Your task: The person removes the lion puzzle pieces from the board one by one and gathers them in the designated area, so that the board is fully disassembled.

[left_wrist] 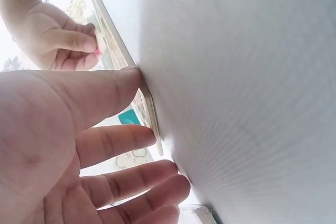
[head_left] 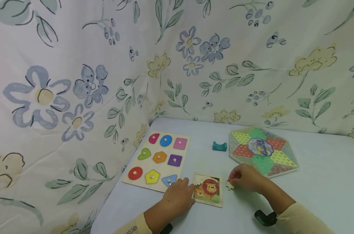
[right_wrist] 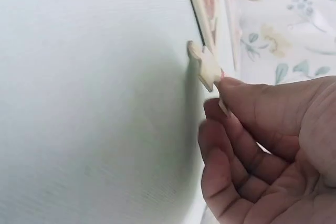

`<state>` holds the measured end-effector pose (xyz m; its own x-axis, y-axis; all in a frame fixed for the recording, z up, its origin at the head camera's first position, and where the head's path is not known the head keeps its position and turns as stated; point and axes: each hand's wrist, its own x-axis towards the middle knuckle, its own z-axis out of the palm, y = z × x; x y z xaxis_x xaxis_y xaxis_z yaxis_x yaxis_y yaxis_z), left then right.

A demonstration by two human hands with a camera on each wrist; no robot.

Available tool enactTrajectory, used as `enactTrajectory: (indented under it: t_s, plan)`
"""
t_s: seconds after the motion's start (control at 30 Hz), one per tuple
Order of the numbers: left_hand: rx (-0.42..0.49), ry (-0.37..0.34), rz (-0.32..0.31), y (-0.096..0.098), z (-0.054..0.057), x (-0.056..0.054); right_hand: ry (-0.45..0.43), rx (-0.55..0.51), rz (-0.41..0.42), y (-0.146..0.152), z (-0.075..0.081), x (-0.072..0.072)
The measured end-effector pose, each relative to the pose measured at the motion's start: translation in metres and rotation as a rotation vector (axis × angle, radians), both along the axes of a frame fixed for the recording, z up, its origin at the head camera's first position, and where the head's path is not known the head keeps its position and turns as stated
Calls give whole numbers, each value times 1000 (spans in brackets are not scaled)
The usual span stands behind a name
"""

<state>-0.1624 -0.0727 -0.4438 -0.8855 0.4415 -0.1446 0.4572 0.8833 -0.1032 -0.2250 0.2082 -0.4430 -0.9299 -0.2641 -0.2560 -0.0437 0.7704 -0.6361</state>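
My right hand (head_left: 248, 178) pinches a small wooden jigsaw piece (right_wrist: 210, 70) between thumb and fingers, just off the right side of a lion puzzle board (head_left: 207, 205). The piece is pale with a bit of red and is held above the tabletop. At the board's left edge lies my left hand (head_left: 180, 196), its thumb (left_wrist: 118, 90) and index finger touching the rim, its fingers mostly straight. The lion picture (head_left: 210, 188) faces up within a pale wooden frame.
Left of the puzzle lies a wooden shape board (head_left: 162, 131) with several knobbed colored shapes. A teal block (head_left: 219, 147) stands behind. Back right lies a hexagonal star-patterned game board (head_left: 265, 151). Floral curtains (head_left: 188, 81) enclose the white table (head_left: 320, 169).
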Motion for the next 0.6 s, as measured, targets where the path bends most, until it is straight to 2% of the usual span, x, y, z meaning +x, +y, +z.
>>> enactTrajectory:
  t_s: [0.33,0.6]
  plan:
    - [-6,5,-4,-1,1,1,105,110,29,-10,-12,2]
    - [16,-3,-5,-3,0,0,193,144,45,-31,-3,6]
